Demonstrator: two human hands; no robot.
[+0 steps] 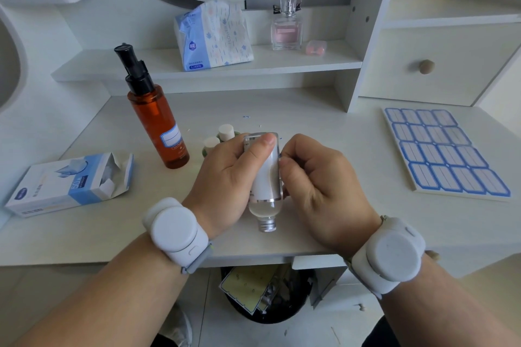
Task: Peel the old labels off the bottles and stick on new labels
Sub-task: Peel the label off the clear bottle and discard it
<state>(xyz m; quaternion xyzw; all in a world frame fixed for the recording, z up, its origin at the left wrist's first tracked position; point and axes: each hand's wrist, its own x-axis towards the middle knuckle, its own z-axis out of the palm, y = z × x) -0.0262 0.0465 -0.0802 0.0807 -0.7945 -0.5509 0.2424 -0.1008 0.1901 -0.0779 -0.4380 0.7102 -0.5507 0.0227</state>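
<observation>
**White bottle held over the desk**

Left hand (225,177) grips a small white bottle (265,177) — cap toward the person — above the white desk (324,127). Right hand (315,177) pinches at its edge. Blue label sheet (445,152) lies well right.

Tissue pack (214,36) and perfume bottle (286,27) on shelf (282,63).

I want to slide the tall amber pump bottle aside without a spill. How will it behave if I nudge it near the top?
The amber pump bottle stands tall and narrow on the desk, so a high nudge would probably tip it rather than slide it. Its smooth, glossy wall looks slippery. It seems mostly full, so likely fairly heavy; pushing low near the base seems safer.
</observation>
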